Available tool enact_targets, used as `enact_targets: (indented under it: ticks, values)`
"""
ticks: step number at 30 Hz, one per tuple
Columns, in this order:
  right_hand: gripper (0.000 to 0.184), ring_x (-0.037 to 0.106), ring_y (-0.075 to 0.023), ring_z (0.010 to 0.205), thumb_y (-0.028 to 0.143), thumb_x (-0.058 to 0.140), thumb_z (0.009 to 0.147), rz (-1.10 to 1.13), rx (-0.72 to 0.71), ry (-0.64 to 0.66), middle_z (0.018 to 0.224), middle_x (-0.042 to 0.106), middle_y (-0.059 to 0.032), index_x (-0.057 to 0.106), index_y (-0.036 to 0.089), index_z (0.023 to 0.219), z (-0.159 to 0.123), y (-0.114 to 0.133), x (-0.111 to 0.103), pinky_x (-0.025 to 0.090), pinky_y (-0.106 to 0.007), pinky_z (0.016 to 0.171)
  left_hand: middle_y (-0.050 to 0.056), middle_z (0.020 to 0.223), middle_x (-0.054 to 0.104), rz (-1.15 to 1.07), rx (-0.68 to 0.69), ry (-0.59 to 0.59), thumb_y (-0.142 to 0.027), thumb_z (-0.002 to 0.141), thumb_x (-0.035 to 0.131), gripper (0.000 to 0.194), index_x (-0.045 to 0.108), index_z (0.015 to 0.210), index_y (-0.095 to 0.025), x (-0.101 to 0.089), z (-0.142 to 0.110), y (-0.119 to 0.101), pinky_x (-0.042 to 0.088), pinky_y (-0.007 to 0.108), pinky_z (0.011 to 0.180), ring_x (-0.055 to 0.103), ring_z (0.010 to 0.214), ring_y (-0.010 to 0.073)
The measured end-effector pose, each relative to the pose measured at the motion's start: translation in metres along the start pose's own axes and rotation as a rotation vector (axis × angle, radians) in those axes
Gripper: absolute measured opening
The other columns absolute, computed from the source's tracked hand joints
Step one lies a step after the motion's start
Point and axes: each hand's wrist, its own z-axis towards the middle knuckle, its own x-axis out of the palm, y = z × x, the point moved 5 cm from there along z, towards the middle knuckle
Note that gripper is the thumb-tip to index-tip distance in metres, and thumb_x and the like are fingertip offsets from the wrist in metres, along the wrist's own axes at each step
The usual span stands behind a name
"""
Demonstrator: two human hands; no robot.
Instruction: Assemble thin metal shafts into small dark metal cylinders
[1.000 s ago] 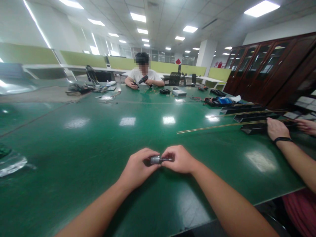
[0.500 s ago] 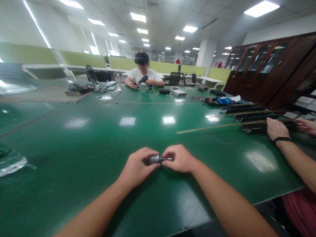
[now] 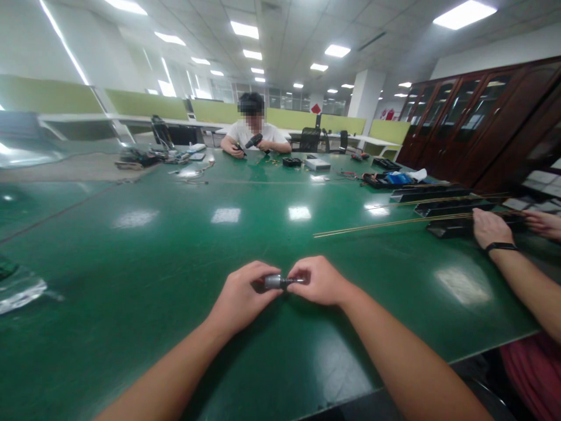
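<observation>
My left hand is closed around a small silver motor, thumb below and fingers above it. The motor lies level, its far left end partly hidden by my fingers. From its dark right end a thin shaft sticks out. My right hand is closed in a pinch on that shaft, with thumb and fingertips around it. Both hands meet just above the green tabletop, near its front edge.
Long thin brass-coloured rods lie across black channel pieces at right, where another person's hand rests. Across the table a person holds a power drill. A clear plastic object sits at left.
The motor and both hands have shifted very slightly leftward and up, and the grip stays the same. Nothing else has visibly moved.
</observation>
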Motion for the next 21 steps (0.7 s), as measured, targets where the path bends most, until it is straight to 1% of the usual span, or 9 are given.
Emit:
enact_targets:
  ticks: [4,16,21]
  values:
    - [0.012,0.059,-0.0127,0.065,0.026,0.071,0.077,-0.001,0.009,0.004,0.075,0.069,-0.0019,0.074,0.017,0.083,-0.0002,-0.0002,0.0,0.042,-0.023,0.06,0.002,0.096,0.069,0.002,0.0,0.001,-0.029,0.079,0.072,0.019,0.071,0.097,-0.025,-0.0014,0.0006,-0.0005,0.051,0.027,0.077,0.064,0.087,0.0167]
    - [0.011,0.056,-0.0115,0.061,0.025,0.072,0.075,0.007,0.009,-0.006,0.07,0.067,-0.001,0.073,0.016,0.082,0.0,-0.0018,-0.0028,0.04,-0.022,0.057,-0.001,0.095,0.068,-0.005,-0.018,0.002,-0.024,0.077,0.073,0.022,0.071,0.098,-0.026,-0.0021,0.001,0.002,0.051,0.024,0.073,0.063,0.084,0.0141]
    - [0.012,0.056,-0.0114,0.061,0.025,0.073,0.075,0.008,0.04,0.001,0.071,0.068,-0.0016,0.074,0.016,0.083,0.0002,-0.0034,-0.0033,0.041,-0.022,0.057,0.0,0.096,0.068,-0.018,-0.019,-0.004,-0.024,0.077,0.073,0.021,0.071,0.098,-0.026,-0.0027,0.0014,0.0033,0.052,0.024,0.074,0.063,0.085,0.0143]
